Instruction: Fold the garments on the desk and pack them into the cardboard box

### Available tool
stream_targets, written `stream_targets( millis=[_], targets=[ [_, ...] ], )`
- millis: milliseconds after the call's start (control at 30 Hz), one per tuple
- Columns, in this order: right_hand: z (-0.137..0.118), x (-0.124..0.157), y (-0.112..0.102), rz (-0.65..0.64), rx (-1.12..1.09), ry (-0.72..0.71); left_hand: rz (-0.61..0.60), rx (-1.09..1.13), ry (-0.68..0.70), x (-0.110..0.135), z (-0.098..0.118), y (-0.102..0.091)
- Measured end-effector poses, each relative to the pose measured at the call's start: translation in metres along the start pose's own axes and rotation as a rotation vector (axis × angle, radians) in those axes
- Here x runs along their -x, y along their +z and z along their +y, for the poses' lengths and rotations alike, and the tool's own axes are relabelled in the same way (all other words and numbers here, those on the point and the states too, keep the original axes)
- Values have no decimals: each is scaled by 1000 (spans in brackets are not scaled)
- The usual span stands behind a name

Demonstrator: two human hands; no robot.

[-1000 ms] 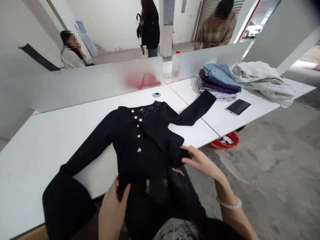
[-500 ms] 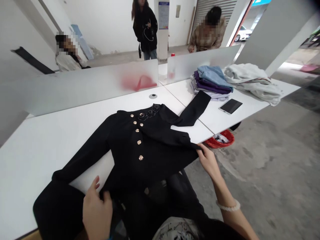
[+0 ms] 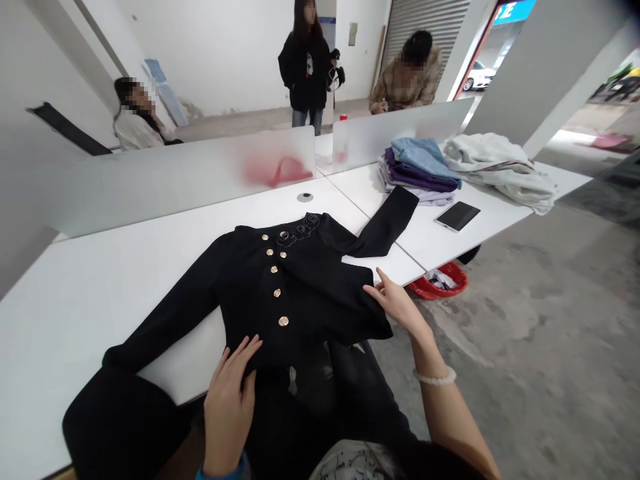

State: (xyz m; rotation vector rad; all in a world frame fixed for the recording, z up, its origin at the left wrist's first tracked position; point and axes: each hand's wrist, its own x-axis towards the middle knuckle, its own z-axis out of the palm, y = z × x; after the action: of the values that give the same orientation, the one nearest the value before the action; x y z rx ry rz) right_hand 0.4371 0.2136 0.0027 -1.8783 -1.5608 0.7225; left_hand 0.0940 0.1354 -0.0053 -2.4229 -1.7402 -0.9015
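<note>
A black long-sleeved jacket (image 3: 250,287) with gold buttons down its front and dark flower trim at the collar lies spread on the white table (image 3: 165,220). Its lower hem hangs over the near edge. My left hand (image 3: 233,393) rests on the jacket's lower left part, fingers stretched out. At the jacket's right side is my right hand (image 3: 393,300), its fingers apart and touching or just over the cloth by the side seam. Neither hand grips the fabric.
Folded clothes (image 3: 420,167), a pale grey garment (image 3: 500,167) and a tablet (image 3: 457,216) lie at the right. A red-lined bin (image 3: 440,283) stands below the table edge. Frosted dividers (image 3: 200,167) run along the back; a few people are beyond them.
My right hand has let go of the jacket's right hem corner and moved left and up along its side. The left hand has moved right onto the cloth. A standing person has shifted right.
</note>
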Motion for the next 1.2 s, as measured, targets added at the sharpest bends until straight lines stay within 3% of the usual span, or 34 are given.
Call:
stream_targets(
  millis=[100,200,267,400,500,600,733,933,1033,1200],
  targets=[
    [7,-10,6,-27,20,-5,-43,39,6,11,-12,-6],
    [14,-15,8,-11,21,4,-256,-32,59,16,-19,-13],
    [16,-15,8,29,-36,-4,-361,-58,23,7,-18,-19],
    [11,-5,5,51,-135,-2,-379,-76,-20,-46,-14,-19],
    [2,10,3,-24,-1,47,-351,-116,53,-93,-17,3],
    [-1,26,6,-110,138,118,-323,-200,88,-119,-28,34],
    [5,38,16,-162,-18,41,-432,-227,-66,-120,-47,53],
    [14,31,10,69,-138,3,-541,-90,-195,-120,-71,37],
    [18,27,5,89,-226,16,-623,-108,-200,-123,-81,32],
    [24,27,3,81,-291,43,-660,-206,-133,-121,-95,28]
  ],
)
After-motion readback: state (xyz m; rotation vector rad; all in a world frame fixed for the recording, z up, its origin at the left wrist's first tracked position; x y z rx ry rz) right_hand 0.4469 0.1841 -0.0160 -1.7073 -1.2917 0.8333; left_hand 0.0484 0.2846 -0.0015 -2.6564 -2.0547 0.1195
